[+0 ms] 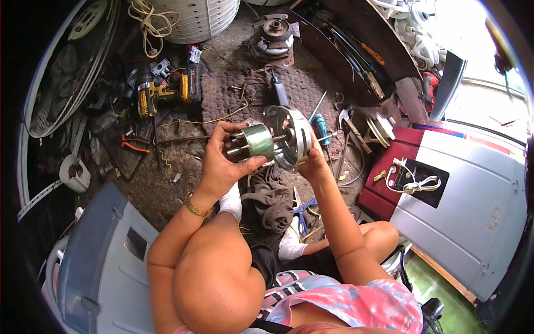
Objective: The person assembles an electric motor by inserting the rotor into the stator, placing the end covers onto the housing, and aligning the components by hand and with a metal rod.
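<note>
My left hand [218, 166] is closed around a motor rotor [259, 141], a short cylinder with a greenish metal sheen and pins at its left end. Its shaft runs into a round silver motor end cover [301, 136], which my right hand [316, 165] grips from the right side. Part of the right hand's fingers is hidden behind the cover. Both parts are in the air above a brown woven mat [222, 92]. Just right of the cover lies a teal-handled screwdriver [321, 127], and below them is a dark crumpled cloth [270, 201].
A yellow cordless drill [149, 97] and orange-handled pliers [135, 145] lie to the left. Blue-handled scissors [302, 214] rest near my foot. A hammer [351, 128], a rusty motor [275, 38] and a long tool box [397, 47] surround the mat. Grey-red appliance casing [461, 222] stands right.
</note>
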{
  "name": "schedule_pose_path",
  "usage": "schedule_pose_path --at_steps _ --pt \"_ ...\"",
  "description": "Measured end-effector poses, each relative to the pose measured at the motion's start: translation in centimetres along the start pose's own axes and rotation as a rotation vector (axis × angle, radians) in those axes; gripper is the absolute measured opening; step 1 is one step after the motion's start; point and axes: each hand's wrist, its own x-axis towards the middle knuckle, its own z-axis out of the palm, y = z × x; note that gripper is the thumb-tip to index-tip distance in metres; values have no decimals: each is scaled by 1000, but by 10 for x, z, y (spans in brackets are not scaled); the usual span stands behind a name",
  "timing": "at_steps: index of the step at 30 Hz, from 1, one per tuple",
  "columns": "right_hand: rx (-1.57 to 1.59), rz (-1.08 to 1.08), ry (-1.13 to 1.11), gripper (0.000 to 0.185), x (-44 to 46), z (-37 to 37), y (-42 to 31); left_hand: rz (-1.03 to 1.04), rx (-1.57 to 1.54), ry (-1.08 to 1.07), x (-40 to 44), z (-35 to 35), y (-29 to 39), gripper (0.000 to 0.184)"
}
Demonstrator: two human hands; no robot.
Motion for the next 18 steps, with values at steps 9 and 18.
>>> schedule_pose_path --at_steps 9,18 --pt "345 187 155 91 -16 7 -1 385 428 -16 6 6 10 55" --pt "242 31 121 105 -13 16 -6 110 76 60 0 12 15 55"
